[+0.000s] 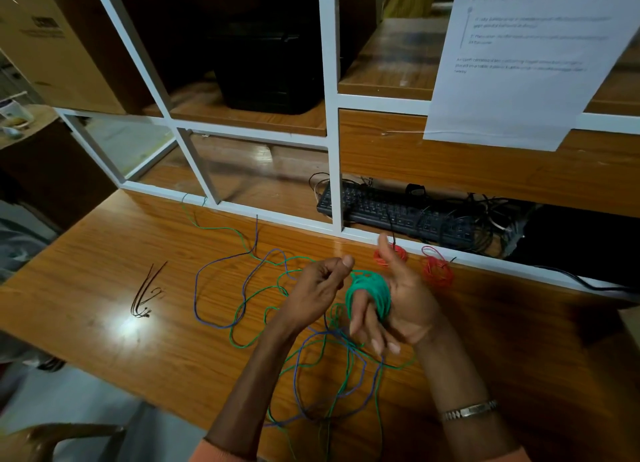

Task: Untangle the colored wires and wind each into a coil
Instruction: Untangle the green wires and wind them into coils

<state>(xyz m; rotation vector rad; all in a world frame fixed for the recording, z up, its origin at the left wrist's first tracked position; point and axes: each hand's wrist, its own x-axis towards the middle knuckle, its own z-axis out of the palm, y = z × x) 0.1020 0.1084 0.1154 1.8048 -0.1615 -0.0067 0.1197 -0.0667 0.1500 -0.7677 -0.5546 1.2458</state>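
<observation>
The green wire [369,290], light and springy, coils round the right hand's [398,302] straight fingers; the left hand's [320,288] grip pinches its free run, best held just beside the coil.

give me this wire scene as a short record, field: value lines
surface: wooden table
left hand: fingers curled, pinching the green wire
right hand: fingers straight, green coil wound around them
loose green wire: still tangled with the purple wire on the table
finished coils: two red coils near the white frame
other items: black cable ties at left, keyboard behind the frame, bracelet on right wrist
</observation>
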